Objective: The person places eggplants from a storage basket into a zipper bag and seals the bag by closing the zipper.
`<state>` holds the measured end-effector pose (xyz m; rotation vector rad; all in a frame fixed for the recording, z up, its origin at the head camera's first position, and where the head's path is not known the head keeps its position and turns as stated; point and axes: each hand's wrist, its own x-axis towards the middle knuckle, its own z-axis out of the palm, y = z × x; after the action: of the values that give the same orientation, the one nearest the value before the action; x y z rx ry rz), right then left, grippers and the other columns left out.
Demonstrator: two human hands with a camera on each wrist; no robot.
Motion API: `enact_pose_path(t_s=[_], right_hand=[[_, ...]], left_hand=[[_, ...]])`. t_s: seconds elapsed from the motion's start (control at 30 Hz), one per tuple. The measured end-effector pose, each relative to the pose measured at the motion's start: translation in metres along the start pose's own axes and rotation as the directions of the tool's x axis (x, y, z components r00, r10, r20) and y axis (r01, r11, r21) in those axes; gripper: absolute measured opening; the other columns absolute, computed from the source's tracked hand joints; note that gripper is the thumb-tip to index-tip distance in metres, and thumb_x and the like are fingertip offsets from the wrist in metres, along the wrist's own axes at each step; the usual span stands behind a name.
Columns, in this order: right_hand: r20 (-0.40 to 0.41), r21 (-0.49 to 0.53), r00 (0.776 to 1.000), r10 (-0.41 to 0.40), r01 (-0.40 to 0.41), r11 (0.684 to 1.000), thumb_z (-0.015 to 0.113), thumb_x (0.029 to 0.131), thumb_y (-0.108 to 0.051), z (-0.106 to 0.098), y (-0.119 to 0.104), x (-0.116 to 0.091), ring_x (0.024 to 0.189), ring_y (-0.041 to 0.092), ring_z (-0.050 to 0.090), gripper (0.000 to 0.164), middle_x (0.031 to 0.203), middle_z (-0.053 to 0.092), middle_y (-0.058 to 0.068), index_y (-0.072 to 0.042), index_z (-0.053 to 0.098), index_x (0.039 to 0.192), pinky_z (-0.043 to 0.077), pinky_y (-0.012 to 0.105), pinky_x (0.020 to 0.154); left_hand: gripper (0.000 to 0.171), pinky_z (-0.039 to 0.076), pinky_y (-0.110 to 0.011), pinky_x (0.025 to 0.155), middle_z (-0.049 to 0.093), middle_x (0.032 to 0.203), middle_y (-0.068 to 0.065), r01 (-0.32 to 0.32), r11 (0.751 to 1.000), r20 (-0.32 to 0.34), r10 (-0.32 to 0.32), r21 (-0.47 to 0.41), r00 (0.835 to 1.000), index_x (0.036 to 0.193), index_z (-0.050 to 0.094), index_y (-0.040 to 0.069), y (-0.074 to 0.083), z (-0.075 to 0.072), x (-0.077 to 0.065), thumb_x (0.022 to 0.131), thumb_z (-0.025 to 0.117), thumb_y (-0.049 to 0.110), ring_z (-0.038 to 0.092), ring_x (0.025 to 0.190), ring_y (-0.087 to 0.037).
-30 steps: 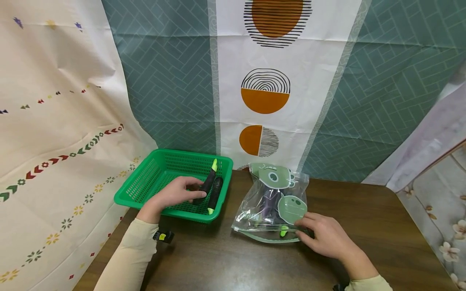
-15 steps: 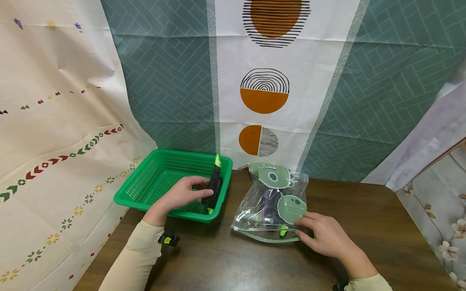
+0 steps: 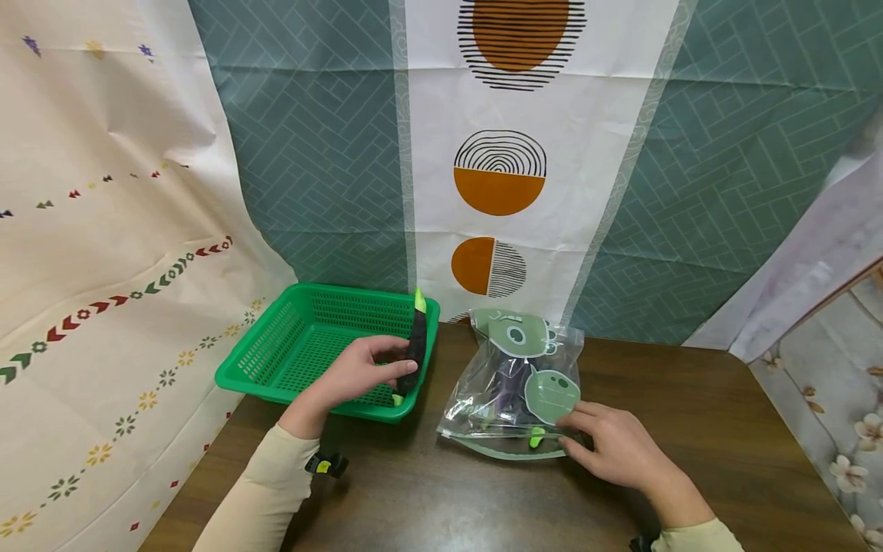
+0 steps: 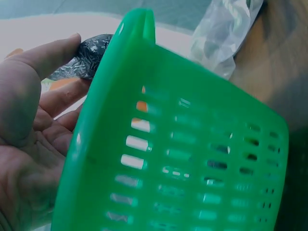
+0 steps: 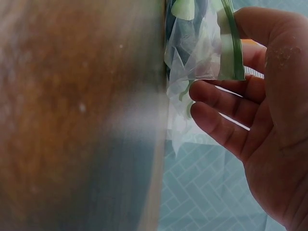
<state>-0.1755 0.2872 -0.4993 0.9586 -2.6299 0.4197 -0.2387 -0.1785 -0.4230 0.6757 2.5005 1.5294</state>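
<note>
Landmark: the green basket on the tabletop. Nearest, to the right of the basket: right hand, fingers partly curled, thumb and fingers pinching the near right edge of the clear bag. Zip edge faces the person; cannot tell how far the mouth gapes. A green stem end shows at the zip line. Risk: pinch is at one corner only, so the film could slip and the mouth collapse; the stem end there might block the way or catch the zip.

Further off, over the basket's right side: left hand, thumb and fingers curled round a dark eggplant, its pale end up. Risk: a one-sided hold could let it swing and knock the basket's rim. A second stem tip, low at the basket's near right corner, likely belongs to another, mostly hidden eggplant; it might get dragged along.

Farthest, behind the basket: hanging cloth; a high, tilted lift could brush it
</note>
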Motion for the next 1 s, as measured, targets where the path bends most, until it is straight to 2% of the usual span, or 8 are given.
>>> enact_pose_path(t_s=[0.27,0.4,0.67,0.93,1.0], right_hand=[[-0.004,0.002,1.0,0.003,-0.003,1.0,0.089,0.092,-0.026,0.0,0.0,-0.001,0.083,0.001,0.065,0.018,0.1,0.069,-0.017,-0.026,0.084,0.109,0.059,0.033,0.07],[0.001,0.0,1.0,0.01,-0.01,1.0,0.089,0.092,-0.026,0.0,0.0,0.0,0.084,0.001,0.065,0.018,0.101,0.07,-0.017,-0.026,0.084,0.109,0.06,0.034,0.071],[0.014,0.001,1.0,0.021,-0.021,1.0,0.088,0.092,-0.026,-0.001,-0.001,0.0,0.084,0.001,0.065,0.018,0.102,0.07,-0.018,-0.026,0.084,0.11,0.06,0.034,0.072],[0.012,0.0,1.0,0.016,-0.016,1.0,0.089,0.092,-0.026,-0.001,0.0,0.0,0.084,0.001,0.065,0.018,0.101,0.07,-0.017,-0.026,0.083,0.109,0.06,0.034,0.072],[0.013,0.0,1.0,0.014,-0.014,1.0,0.089,0.092,-0.026,0.0,-0.001,0.0,0.084,0.001,0.065,0.018,0.101,0.07,-0.017,-0.026,0.083,0.11,0.06,0.034,0.072]], left_hand=[[0.05,0.064,-0.062,0.082,0.076,0.118,-0.015,-0.023,0.999,-0.007,0.022,-0.044,1.0,0.143,0.069,-0.006,0.006,0.016,0.001,0.105,0.081,0.025,0.076,0.085,-0.024],[0.05,0.065,-0.058,0.082,0.076,0.114,-0.012,-0.032,0.999,-0.007,0.032,-0.039,0.999,0.144,0.069,-0.004,0.008,0.025,0.002,0.106,0.08,0.026,0.076,0.085,-0.024],[0.049,0.065,-0.039,0.076,0.077,0.11,-0.009,-0.059,0.998,0.015,0.06,-0.024,0.998,0.144,0.069,-0.004,0.018,0.037,0.002,0.106,0.08,0.025,0.075,0.081,-0.024],[0.051,0.063,-0.037,0.075,0.076,0.113,-0.008,-0.055,0.998,0.03,0.055,0.02,0.998,0.143,0.071,-0.001,0.023,0.046,0.001,0.105,0.081,0.029,0.074,0.079,-0.02],[0.05,0.062,-0.036,0.074,0.077,0.114,-0.007,-0.062,0.998,0.033,0.061,0.031,0.998,0.143,0.071,0.0,0.025,0.049,0.001,0.104,0.081,0.03,0.075,0.085,-0.019]])
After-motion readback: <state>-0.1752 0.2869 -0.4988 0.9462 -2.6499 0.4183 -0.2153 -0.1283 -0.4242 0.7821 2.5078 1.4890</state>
